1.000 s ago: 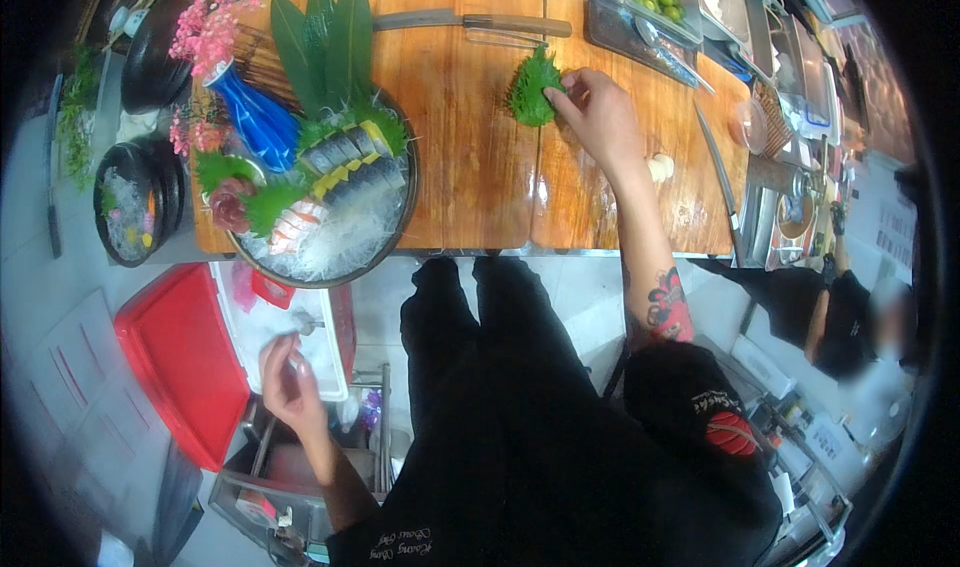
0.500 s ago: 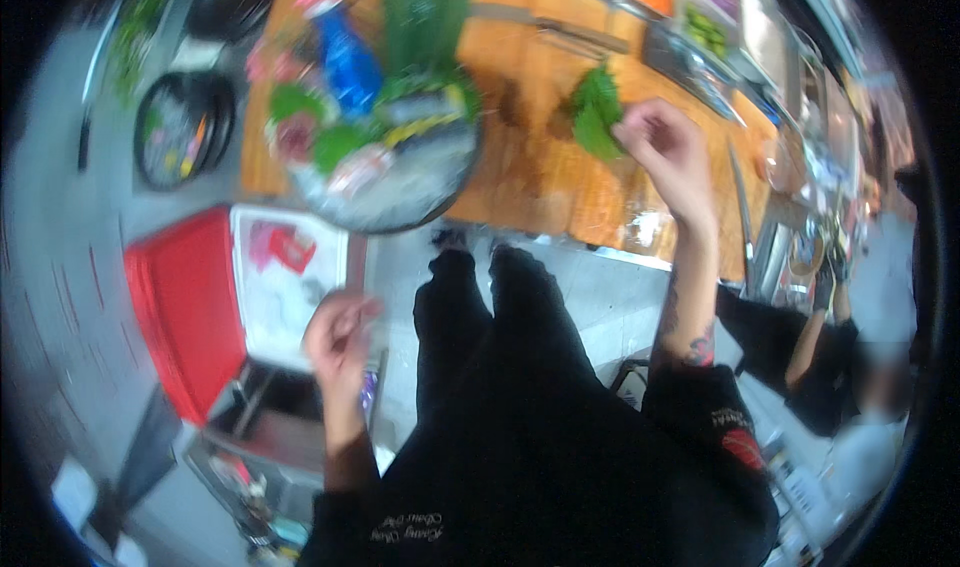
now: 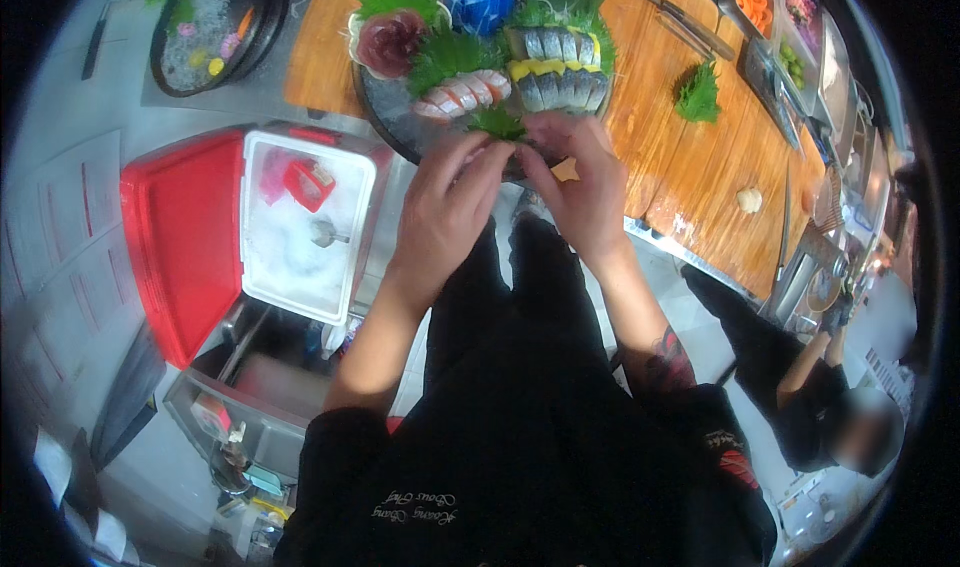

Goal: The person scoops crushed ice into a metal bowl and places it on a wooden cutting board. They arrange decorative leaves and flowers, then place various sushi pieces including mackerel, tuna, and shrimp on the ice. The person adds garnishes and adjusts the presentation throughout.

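Both my hands meet at the near rim of a round dark plate [image 3: 373, 117] bedded with ice. My left hand [image 3: 447, 202] pinches a green shiso leaf [image 3: 496, 122] from the left. On the right side, my right hand [image 3: 585, 182] has its fingers curled and closed on the same leaf; some fingertips are hidden. Around the leaf lie pink-white fish slices [image 3: 462, 95], silver-skinned fish slices [image 3: 560, 89] with a yellow band, and a dark red rosette of sliced fish [image 3: 390, 45]. A blue patterned vessel [image 3: 480, 2] stands behind them.
On the wooden board [image 3: 680, 172] are another shiso leaf [image 3: 698, 94], a small pale lump [image 3: 749, 201] and a long knife [image 3: 784, 217]. Below left stands an ice-filled cooler [image 3: 362, 212] with its red lid raised. A co-worker [image 3: 800, 377] is at the right.
My left hand has risen from beside the cooler to the plate. My right hand has moved left from the board, and both now hold a leaf. The view has shifted.
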Demonstrator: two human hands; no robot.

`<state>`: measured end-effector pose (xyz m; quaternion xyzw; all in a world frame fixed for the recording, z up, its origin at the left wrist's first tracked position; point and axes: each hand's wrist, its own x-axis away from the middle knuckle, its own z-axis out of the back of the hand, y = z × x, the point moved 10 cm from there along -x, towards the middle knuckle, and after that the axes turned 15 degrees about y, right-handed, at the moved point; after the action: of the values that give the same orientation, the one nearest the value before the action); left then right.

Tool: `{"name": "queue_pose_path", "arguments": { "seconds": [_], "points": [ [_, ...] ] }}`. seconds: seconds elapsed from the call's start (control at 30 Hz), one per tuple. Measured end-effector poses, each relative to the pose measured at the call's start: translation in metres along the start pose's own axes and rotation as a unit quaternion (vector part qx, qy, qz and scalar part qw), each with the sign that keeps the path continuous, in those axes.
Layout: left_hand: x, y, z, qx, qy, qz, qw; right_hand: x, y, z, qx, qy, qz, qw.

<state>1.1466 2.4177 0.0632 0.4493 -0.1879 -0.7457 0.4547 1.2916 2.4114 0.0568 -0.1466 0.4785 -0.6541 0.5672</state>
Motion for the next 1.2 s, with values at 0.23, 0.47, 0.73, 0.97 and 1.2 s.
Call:
{"name": "queue_pose_path", "arguments": {
  "seconds": [0.23,0.47,0.73,0.97,1.2],
  "points": [
    [-0.002,-0.007,-0.01,0.022,-0.005,0.006,1.0,-0.006,0.0,0.0,0.032,0.009,-0.01,0.999],
    [0.006,-0.016,-0.016,-0.037,-0.032,0.041,0.998,0.031,0.002,0.082,-0.051,-0.028,-0.084,0.995],
    [-0.006,0.052,0.019,-0.112,0.012,-0.087,0.99,0.195,0.108,0.25,0.296,-0.2,-0.221,0.908],
    [0.027,0.153,-0.208,0.216,-0.328,0.071,0.917,0.081,0.224,0.368,0.226,0.135,-0.233,0.936],
    [0.021,0.22,-0.389,0.156,-0.323,-0.088,0.929,0.04,0.285,0.342,0.13,0.014,-0.192,0.973]
  ]
}}
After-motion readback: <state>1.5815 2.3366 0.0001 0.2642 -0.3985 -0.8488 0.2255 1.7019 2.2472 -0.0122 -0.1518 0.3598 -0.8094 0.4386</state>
